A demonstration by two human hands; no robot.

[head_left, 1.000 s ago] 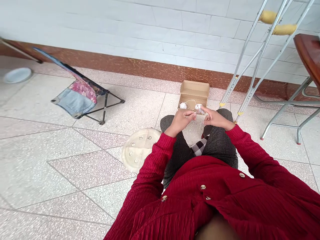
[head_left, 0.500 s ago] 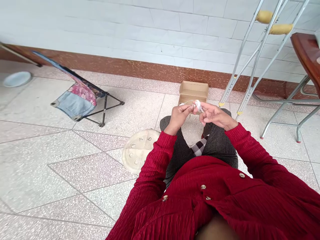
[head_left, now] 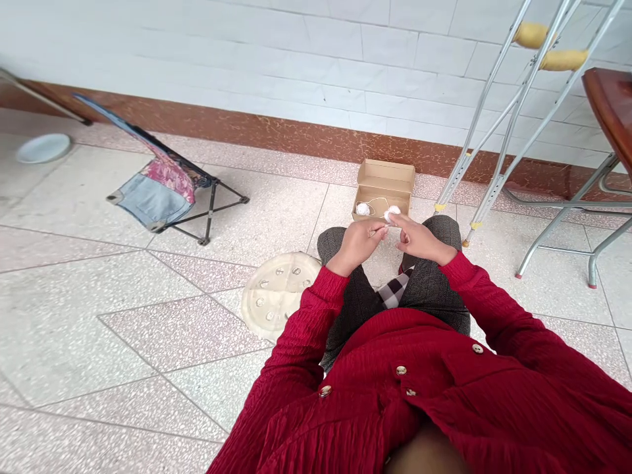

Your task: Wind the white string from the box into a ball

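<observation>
My left hand (head_left: 362, 245) is closed in a pinch on a strand of white yarn between the two hands. Facing it, my right hand (head_left: 422, 239) has its fingers bent toward the left, with a white yarn bundle (head_left: 393, 211) at its fingertips; whether the bundle is wrapped round them is hard to see. Just beyond the hands stands an open cardboard box (head_left: 386, 174), its lid tipped back toward the wall. Inside it lies a white yarn ball (head_left: 363, 209), and a thin pale strand loops across the box toward the bundle.
A round cream stool top (head_left: 269, 299) is beside my left knee. Further left stand a folding chair (head_left: 158, 187) and a pale basin (head_left: 43, 149). Metal crutches (head_left: 498, 151) lean on the tiled wall to the right, near a brown metal-legged chair (head_left: 609, 118).
The white bundle has shifted from between my hands to my right fingertips, nearer the box. My left hand has lowered slightly, and the yarn ball in the box now shows more clearly.
</observation>
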